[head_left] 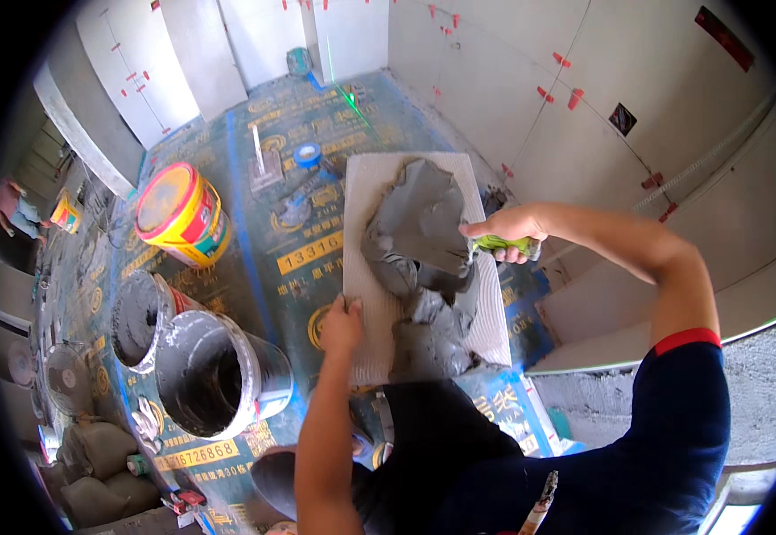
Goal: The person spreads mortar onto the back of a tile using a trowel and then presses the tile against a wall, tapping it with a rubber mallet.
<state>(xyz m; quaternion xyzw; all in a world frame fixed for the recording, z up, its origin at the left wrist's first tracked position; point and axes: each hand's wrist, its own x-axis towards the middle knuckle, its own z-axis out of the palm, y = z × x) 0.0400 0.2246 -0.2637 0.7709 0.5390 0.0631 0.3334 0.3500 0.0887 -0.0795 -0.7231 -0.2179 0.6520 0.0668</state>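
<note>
A light rectangular tile (370,341) with a ridged face lies below me, with thick grey mortar (428,330) heaped in two masses over its middle. My left hand (342,323) is closed on the tile's left edge, near its lower half. My right hand (508,227) is wrapped round the green handle (513,250) of a trowel at the tile's upper right. The trowel's blade reaches into the upper mass of mortar, and its outline is hard to make out against it.
Two mortar-smeared buckets (261,374) and a yellow lidded pail (196,241) stand left. A flat float (266,174) and blue tape roll (307,154) lie on the covered floor beyond. Tiled walls (486,89) rise behind and right. A person (22,214) is at far left.
</note>
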